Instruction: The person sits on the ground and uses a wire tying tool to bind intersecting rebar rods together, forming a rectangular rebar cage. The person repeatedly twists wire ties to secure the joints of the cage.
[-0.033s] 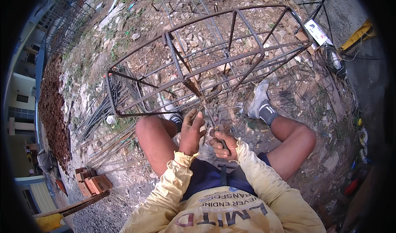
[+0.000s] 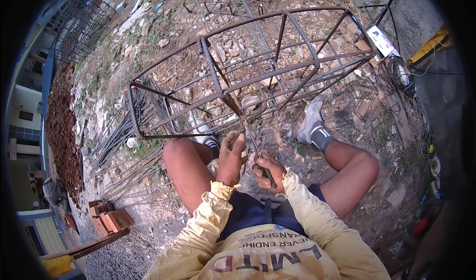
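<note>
My left hand (image 2: pixel 231 156) has its fingers (image 2: pixel 237 140) curled loosely up against the near corner bar of the rebar cage (image 2: pixel 258 67), thumb and forefinger close together around what looks like a strand of tie wire, though the strand is too thin for me to be sure. My right hand (image 2: pixel 269 170) is clamped shut on a thin dark tool (image 2: pixel 267 173), its shaft slanting up from my fist toward the same corner joint, just beside my left fingertips. Against the earlier frame, taken at the same instant, nothing has shifted: both hands sit at the same joint, the tool at the same slant, the cage unmoved, so I judge the tie at this corner is in hand and not finished. The cage lies on its side on the rubble ground in front of me, its long bars running away from my knees, my grey shoe (image 2: pixel 309 121) planted by its lower right edge. Loose steel rods (image 2: pixel 119 136) lie fanned out to my left, a stack of bricks (image 2: pixel 110 219) sits near my left hip, and a coil of dark cable (image 2: pixel 394 69) lies off past the far right corner.
</note>
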